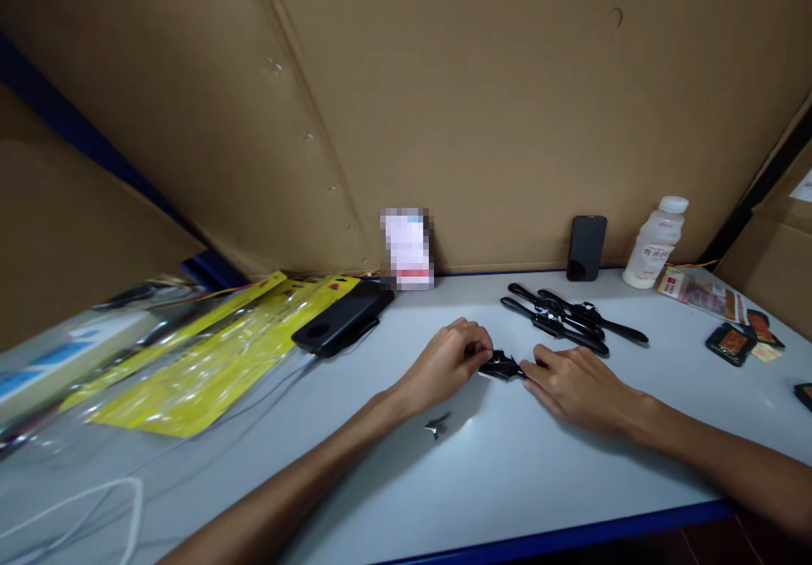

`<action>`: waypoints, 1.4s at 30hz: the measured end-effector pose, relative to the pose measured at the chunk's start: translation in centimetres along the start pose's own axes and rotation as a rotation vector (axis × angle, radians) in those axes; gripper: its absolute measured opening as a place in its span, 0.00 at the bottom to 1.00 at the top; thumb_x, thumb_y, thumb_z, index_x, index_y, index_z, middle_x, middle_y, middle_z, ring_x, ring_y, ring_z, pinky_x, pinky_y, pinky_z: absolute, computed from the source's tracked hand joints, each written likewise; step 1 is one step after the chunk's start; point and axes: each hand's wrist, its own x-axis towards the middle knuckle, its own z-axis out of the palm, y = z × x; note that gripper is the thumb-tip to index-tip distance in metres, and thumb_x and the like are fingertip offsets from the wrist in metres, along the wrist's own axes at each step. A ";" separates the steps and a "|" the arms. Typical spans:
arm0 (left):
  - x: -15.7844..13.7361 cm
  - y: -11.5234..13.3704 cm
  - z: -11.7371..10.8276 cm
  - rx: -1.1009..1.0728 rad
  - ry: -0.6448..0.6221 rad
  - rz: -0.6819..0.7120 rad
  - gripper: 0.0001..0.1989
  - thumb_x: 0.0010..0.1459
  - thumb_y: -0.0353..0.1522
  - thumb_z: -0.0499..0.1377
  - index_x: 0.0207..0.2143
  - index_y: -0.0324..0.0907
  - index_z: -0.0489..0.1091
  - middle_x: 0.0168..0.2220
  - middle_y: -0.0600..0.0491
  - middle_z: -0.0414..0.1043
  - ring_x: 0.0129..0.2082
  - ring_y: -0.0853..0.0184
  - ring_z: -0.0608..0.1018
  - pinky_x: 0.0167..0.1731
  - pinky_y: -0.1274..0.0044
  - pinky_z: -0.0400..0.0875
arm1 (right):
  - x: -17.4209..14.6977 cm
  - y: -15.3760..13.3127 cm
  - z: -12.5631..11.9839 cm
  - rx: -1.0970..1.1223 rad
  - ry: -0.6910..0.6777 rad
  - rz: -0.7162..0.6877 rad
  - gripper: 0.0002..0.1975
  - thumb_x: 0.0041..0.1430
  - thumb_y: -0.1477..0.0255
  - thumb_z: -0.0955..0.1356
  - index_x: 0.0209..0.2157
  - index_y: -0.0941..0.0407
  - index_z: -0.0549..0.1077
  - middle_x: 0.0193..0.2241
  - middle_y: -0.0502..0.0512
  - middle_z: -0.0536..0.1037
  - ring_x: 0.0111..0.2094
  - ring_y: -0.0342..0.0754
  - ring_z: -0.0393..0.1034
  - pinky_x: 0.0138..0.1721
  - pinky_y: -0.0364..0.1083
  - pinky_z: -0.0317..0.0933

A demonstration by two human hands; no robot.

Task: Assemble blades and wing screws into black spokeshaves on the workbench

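Head view: R hand [567, 386] is closed round the right handle of a black spokeshave [503, 365]. L hand [455, 350] has thumb + fingertips pinched on the left end of same; can't tell if on the handle or a small fitting, fingers hide it. Tool sits btwn the two hands, low over the table [381, 506]; can't tell if it touches.

Just nearer the body, beside L forearm, a small silver metal part [435, 426] lies loose. Beyond R hand, a pile of black spokeshaves [551, 324], handles crossed. Further back: black phone [586, 248] leaning on the cardboard wall [507, 125], plastic bottle [653, 244] to its right. Off left: black device [342, 320] w/ a cable, then yellow-backed blister packs [183, 370].

Risks, prob.: L forearm swings right, sweeps the silver part away, maybe off the front edge. If pinch slips, any small fitting there could drop & roll. If a blade's fitted (can't see), fingertips nr the body could get nicked.
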 end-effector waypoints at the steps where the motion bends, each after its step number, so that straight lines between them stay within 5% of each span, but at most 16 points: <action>1: 0.0 0.1 -0.1 0.037 0.002 0.029 0.07 0.61 0.28 0.55 0.31 0.42 0.71 0.31 0.52 0.73 0.35 0.64 0.71 0.35 0.73 0.63 | 0.0 0.0 0.1 -0.003 -0.002 -0.005 0.14 0.71 0.70 0.59 0.41 0.59 0.75 0.34 0.55 0.75 0.23 0.41 0.62 0.25 0.48 0.40; 10: 0.4 0.0 0.2 0.154 -0.004 0.115 0.09 0.63 0.26 0.53 0.31 0.42 0.70 0.32 0.51 0.71 0.37 0.61 0.70 0.38 0.71 0.66 | -0.1 0.0 0.2 0.008 0.010 -0.016 0.14 0.71 0.71 0.59 0.40 0.58 0.74 0.34 0.54 0.74 0.23 0.40 0.63 0.25 0.48 0.41; 16: 0.0 0.0 -1.7 0.174 0.133 0.140 0.09 0.65 0.28 0.50 0.34 0.43 0.67 0.35 0.50 0.72 0.38 0.62 0.72 0.39 0.70 0.67 | 0.0 -0.2 -0.1 0.036 -0.002 0.009 0.13 0.71 0.69 0.60 0.41 0.57 0.75 0.35 0.55 0.75 0.24 0.41 0.64 0.25 0.47 0.42; 20: -0.3 -0.3 -3.7 0.258 0.079 0.123 0.09 0.64 0.27 0.49 0.36 0.42 0.69 0.35 0.50 0.74 0.37 0.62 0.74 0.37 0.71 0.67 | 0.0 -0.2 -0.3 0.043 -0.028 0.023 0.12 0.70 0.69 0.61 0.43 0.57 0.75 0.36 0.55 0.76 0.24 0.43 0.65 0.25 0.47 0.44; 26: -0.7 -0.8 -5.3 0.428 -0.053 0.076 0.10 0.61 0.26 0.51 0.35 0.42 0.72 0.35 0.50 0.74 0.34 0.63 0.75 0.35 0.72 0.67 | 0.2 -0.4 -0.6 0.103 0.032 0.043 0.19 0.70 0.67 0.62 0.59 0.57 0.66 0.40 0.58 0.75 0.30 0.47 0.69 0.27 0.46 0.51; 29: -0.8 -0.5 -4.8 0.404 -0.078 0.148 0.10 0.62 0.32 0.57 0.45 0.42 0.72 0.44 0.47 0.74 0.44 0.58 0.75 0.43 0.69 0.69 | 0.3 -0.5 -0.4 0.147 0.021 0.090 0.15 0.69 0.66 0.64 0.52 0.57 0.71 0.39 0.57 0.75 0.33 0.48 0.69 0.29 0.46 0.52; 32: -0.8 -0.2 -3.5 0.423 -0.173 0.196 0.22 0.58 0.38 0.65 0.54 0.42 0.69 0.51 0.45 0.72 0.50 0.54 0.73 0.51 0.64 0.67 | 0.3 -0.4 -0.1 0.189 -0.022 0.114 0.11 0.69 0.66 0.65 0.44 0.57 0.75 0.38 0.55 0.75 0.32 0.47 0.68 0.30 0.45 0.50; 42: -0.6 -0.6 -2.0 0.363 -0.193 0.278 0.12 0.65 0.33 0.59 0.50 0.44 0.71 0.44 0.48 0.74 0.44 0.58 0.74 0.45 0.67 0.66 | 0.4 0.8 0.2 0.267 0.005 0.072 0.10 0.68 0.69 0.65 0.44 0.55 0.78 0.36 0.55 0.74 0.35 0.47 0.66 0.32 0.45 0.49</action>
